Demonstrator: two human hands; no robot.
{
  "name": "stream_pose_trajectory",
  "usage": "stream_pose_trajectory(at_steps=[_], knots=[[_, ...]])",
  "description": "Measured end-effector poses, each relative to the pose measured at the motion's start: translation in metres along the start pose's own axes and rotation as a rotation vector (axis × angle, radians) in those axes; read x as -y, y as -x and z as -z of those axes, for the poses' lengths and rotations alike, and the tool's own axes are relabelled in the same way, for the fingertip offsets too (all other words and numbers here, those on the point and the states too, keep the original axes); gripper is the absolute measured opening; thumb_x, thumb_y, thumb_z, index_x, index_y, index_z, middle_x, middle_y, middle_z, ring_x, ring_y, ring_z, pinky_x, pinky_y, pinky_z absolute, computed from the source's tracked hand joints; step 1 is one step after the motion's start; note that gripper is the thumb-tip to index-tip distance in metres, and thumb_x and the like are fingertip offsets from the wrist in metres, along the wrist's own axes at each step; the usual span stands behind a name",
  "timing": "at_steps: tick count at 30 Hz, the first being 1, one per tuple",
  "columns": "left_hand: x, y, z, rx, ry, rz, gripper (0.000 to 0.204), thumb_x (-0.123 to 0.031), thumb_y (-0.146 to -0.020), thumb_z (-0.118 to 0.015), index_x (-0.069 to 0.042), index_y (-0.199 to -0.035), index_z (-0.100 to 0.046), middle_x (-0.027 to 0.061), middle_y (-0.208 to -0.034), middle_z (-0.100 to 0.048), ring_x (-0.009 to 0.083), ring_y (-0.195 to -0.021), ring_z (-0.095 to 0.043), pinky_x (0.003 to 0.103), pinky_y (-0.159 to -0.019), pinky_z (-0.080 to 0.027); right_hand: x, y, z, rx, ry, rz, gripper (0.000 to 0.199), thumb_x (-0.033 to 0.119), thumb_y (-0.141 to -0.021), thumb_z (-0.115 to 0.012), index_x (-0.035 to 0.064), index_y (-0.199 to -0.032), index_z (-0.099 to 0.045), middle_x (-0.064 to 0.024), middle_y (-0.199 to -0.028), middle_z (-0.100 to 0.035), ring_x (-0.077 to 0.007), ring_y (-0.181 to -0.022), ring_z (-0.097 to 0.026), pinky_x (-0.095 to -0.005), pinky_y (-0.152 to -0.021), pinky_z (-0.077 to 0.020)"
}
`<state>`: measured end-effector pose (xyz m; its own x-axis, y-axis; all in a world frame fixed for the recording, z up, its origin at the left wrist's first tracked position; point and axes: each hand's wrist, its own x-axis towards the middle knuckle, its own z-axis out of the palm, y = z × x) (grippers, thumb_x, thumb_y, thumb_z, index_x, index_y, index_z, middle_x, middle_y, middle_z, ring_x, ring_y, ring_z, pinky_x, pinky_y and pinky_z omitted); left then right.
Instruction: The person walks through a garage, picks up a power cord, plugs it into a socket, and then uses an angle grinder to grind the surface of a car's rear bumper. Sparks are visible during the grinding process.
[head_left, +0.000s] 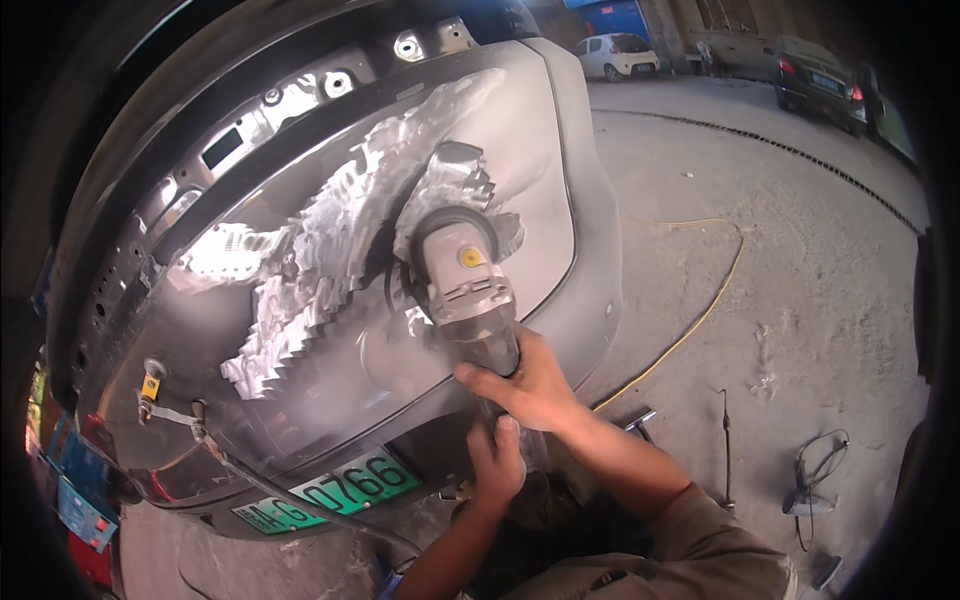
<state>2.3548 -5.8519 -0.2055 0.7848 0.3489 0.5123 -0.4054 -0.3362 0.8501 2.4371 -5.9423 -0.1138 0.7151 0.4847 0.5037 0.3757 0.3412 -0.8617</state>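
An angle grinder [478, 305] lies against the grey rear panel [530, 220] of a car, its disc end on the metal. My right hand [535, 388] wraps round the grinder's body, thumb across the top. Lower down, my left hand [497, 462] is closed round the rear part of the grinder, which my fingers partly hide. Ragged bright patches of bare metal [325, 235] spread across the panel to the left of the tool, and a smaller one surrounds its head. The disc's working face is hidden.
A clamp-like fitting with a yellow part [150, 385] sits at the panel's left, beside a thick dark cable [270, 485]. Below is a green number plate [330, 490]. A yellow hose [690, 335] and a thin rod tool [727, 450] lie on the floor. Two cars stand far right.
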Motion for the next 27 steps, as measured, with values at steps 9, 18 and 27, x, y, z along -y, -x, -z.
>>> stream_pose_trajectory(at_steps=[9,18,27], knots=[[-0.008,0.007,-0.007,-0.057,0.063,-0.059,0.05,-0.037,-0.096,-0.048,0.008,-0.116,-0.05,0.0093,-0.083,-0.06,0.0154,-0.076,-0.055,0.031,-0.067,-0.044,-0.006,0.007,-0.006,-0.002,0.0,-0.03,0.05,0.026,-0.078,-0.073,-0.0053,-0.112,-0.056,-0.0156,-0.096,-0.066,-0.0207,-0.088,-0.062,-0.0349,-0.082,-0.0488],[-0.005,0.021,-0.001,-0.035,0.054,0.039,0.046,-0.034,-0.095,-0.048,0.007,-0.117,-0.051,0.0128,-0.094,-0.062,0.0184,-0.085,-0.058,0.033,-0.075,-0.046,-0.002,0.012,-0.01,0.043,-0.028,-0.101,0.048,0.025,-0.079,-0.073,-0.0059,-0.111,-0.056,-0.0135,-0.093,-0.066,-0.0177,-0.086,-0.06,-0.0337,-0.08,-0.049],[-0.01,0.028,0.0,-0.057,0.063,0.041,0.049,-0.034,-0.096,-0.048,0.007,-0.123,-0.049,0.0168,-0.104,-0.062,0.022,-0.095,-0.058,0.035,-0.083,-0.046,-0.006,0.017,-0.016,0.063,-0.076,-0.131,0.046,0.026,-0.08,-0.073,-0.0055,-0.109,-0.056,-0.0122,-0.089,-0.065,-0.0159,-0.081,-0.059,-0.0333,-0.075,-0.0496]])
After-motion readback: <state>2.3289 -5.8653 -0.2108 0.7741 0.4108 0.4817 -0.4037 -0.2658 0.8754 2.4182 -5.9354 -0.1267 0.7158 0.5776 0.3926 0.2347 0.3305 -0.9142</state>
